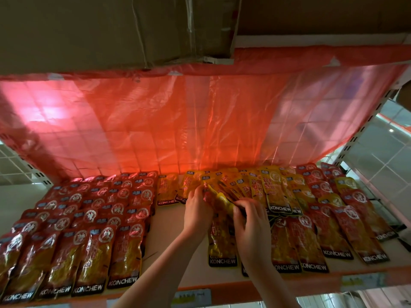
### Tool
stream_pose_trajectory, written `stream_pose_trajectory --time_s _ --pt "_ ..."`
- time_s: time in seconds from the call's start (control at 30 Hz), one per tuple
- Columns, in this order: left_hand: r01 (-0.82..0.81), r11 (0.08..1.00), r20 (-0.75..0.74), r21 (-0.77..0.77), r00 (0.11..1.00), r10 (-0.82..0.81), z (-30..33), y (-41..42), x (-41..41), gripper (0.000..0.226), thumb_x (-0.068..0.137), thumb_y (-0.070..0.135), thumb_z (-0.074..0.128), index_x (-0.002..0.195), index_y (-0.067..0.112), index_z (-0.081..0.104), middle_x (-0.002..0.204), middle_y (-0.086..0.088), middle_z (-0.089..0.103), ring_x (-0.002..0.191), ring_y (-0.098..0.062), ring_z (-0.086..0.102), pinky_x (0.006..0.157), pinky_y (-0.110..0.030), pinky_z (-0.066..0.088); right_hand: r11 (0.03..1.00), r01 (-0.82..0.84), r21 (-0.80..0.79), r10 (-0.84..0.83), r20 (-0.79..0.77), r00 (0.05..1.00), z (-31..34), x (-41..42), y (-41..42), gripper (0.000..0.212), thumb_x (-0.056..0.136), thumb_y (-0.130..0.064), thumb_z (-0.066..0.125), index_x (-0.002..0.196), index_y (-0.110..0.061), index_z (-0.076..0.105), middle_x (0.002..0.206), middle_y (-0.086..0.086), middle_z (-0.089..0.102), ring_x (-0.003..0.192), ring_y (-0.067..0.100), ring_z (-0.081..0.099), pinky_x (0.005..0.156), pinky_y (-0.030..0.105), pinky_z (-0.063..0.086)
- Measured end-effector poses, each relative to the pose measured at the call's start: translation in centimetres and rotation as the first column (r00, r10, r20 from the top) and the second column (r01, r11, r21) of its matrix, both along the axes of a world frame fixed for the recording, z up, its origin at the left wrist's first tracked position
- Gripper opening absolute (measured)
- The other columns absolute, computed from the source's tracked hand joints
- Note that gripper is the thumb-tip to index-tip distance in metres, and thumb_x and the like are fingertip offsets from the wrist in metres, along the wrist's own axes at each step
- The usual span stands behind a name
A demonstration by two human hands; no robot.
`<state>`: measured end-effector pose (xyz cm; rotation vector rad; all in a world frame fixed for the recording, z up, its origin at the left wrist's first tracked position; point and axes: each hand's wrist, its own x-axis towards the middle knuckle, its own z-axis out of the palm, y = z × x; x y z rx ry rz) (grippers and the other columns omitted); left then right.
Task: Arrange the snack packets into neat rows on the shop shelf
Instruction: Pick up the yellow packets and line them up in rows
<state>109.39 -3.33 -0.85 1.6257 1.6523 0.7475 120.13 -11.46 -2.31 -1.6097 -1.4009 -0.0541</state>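
A fanned bunch of yellow snack packets [224, 196] was gripped by the left hand [196, 211] and right hand [251, 221], fingers curled, beside the red packet rows [89, 221] on the shelf [169, 221].

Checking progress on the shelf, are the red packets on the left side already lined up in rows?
Yes, the red packets on the left lie in overlapping rows, while both hands work the loose yellow packets mid-shelf.

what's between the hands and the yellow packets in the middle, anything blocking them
Nothing visible. The left hand and right hand are already on the loose yellow packets. The bare strip of shelf beside the neat red rows lies open.
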Motion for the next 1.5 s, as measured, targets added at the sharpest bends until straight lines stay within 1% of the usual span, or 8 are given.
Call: stream_pose_trajectory --time_s 0.23,0.43,0.57,0.87,1.03,1.17,1.3,1.5 --pt "-0.026 1.000 0.115 -0.015 0.993 0.027 -0.3 1.1 -0.3 0.040 0.085 0.007 0.055 0.123 0.018 0.050 0.119 -0.007 0.052 0.107 -0.027 0.055 0.092 -0.041 0.048 1.000 -0.009 -0.012 0.009 0.002 1.000 -0.1 0.0 0.1 0.013 0.087 -0.014 0.061 0.100 -0.011 0.061 0.099 -0.002 0.060 0.092 0.015 0.058 0.075 0.034 0.053" --pt "-0.063 0.997 0.288 -0.042 0.955 0.073 1.1 1.6 -0.6 0.016 0.083 0.003 0.061 0.091 0.016 0.065 0.091 -0.006 0.068 0.079 -0.019 0.066 0.062 -0.032 0.056 1.000 -0.003 -0.023 0.003 -0.010 1.000 0.0 -0.1 0.0 0.013 0.089 -0.019 0.058 0.100 -0.013 0.061 0.097 -0.004 0.060 0.090 0.012 0.056 0.075 0.030 0.052" --pt "-0.078 0.995 0.301 -0.058 0.949 0.092 1.2 1.7 -1.8 0.020 0.078 0.002 0.065 0.071 0.021 0.069 0.075 -0.004 0.069 0.071 -0.023 0.066 0.066 -0.042 0.056 0.999 0.018 -0.048 -0.017 0.021 1.000 0.1 0.0 0.0 0.013 0.089 -0.020 0.057 0.101 -0.014 0.060 0.098 -0.004 0.060 0.090 0.013 0.057 0.075 0.029 0.051" --pt "-0.290 0.936 0.339 0.202 0.917 0.211 5.2 0.7 -8.6 0.015 0.084 0.000 0.062 0.084 0.015 0.063 0.083 -0.002 0.066 0.078 -0.017 0.064 0.060 -0.025 0.052 0.990 0.055 -0.132 -0.029 0.193 0.981 -0.2 -0.7 -0.5 0.022 0.083 -0.030 0.061 0.096 -0.013 0.063 0.100 0.002 0.061 0.092 0.023 0.059 0.076 0.037 0.052" --pt "-0.359 0.932 0.630 0.053 0.736 0.248 6.4 -1.4 -12.0 0.019 0.089 -0.002 0.054 0.086 0.015 0.063 0.086 -0.011 0.068 0.072 -0.022 0.065 0.058 -0.034 0.054 0.965 0.021 -0.262 0.068 0.325 0.943 -0.4 -0.9 -1.1 0.035 0.067 -0.030 0.078 0.095 -0.014 0.063 0.107 0.008 0.058 0.099 0.029 0.058 0.080 0.043 0.053" --pt "-0.331 0.941 0.652 -0.071 0.699 0.295 6.3 -3.1 -12.9 0.016 0.090 -0.002 0.053 0.090 0.010 0.064 0.086 -0.012 0.068 0.067 -0.017 0.066 0.053 -0.029 0.055 0.958 -0.004 -0.288 0.106 0.341 0.934 1.1 -1.8 -1.3 0.037 0.069 -0.032 0.076 0.098 -0.013 0.064 0.108 0.009 0.058 0.099 0.030 0.057 0.076 0.044 0.054" --pt "-0.234 0.967 0.599 -0.101 0.762 0.246 6.0 -4.1 -13.2 0.010 0.088 0.002 0.058 0.091 0.008 0.065 0.086 -0.015 0.069 0.069 -0.019 0.065 0.051 -0.025 0.051 0.904 -0.366 -0.222 0.365 -0.048 0.930 3.1 -4.0 -1.2 0.034 0.089 -0.047 0.049 0.107 -0.021 0.059 0.106 -0.006 0.059 0.101 0.004 0.055 0.084 0.022 0.049" --pt "-0.040 0.996 0.511 -0.084 0.856 0.077 6.1 -5.1 -13.5 0.013 0.086 0.002 0.061 0.089 0.012 0.068 0.085 -0.010 0.071 0.082 -0.021 0.069 0.070 -0.038 0.058 0.681 -0.671 -0.295 0.303 -0.720 0.624 2.8 -8.3 -1.1 0.078 0.054 -0.087 0.050 0.109 -0.033 0.041 0.100 -0.009 0.057 0.082 -0.003 0.065 0.063 0.020 0.054"
